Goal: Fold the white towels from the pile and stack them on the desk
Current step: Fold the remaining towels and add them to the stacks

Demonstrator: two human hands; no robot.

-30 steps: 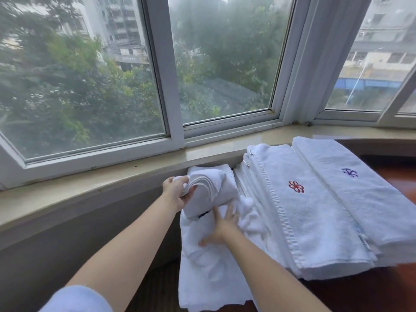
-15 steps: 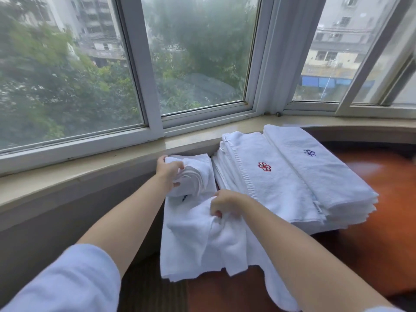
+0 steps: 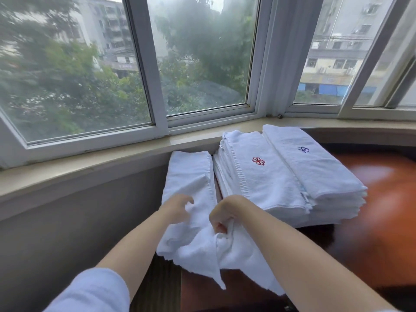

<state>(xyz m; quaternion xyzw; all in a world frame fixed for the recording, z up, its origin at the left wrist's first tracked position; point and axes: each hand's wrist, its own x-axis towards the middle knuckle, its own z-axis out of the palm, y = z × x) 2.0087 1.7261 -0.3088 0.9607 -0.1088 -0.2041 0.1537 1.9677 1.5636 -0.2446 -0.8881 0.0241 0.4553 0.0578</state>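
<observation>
Gripping a bunched fold of the loose white towel (image 3: 198, 242), the right hand (image 3: 225, 212) curls tight; the left hand (image 3: 177, 208) lies relaxed just beside it on the cloth.

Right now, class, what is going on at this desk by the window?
A person is working on a loose white towel at the desk's left edge, below the window sill. The right hand grips a bunched part of it; the left hand rests on it with fingers loosely curled. It is still rumpled, one corner hanging over the edge. Beside it stand two stacks of folded towels.
</observation>
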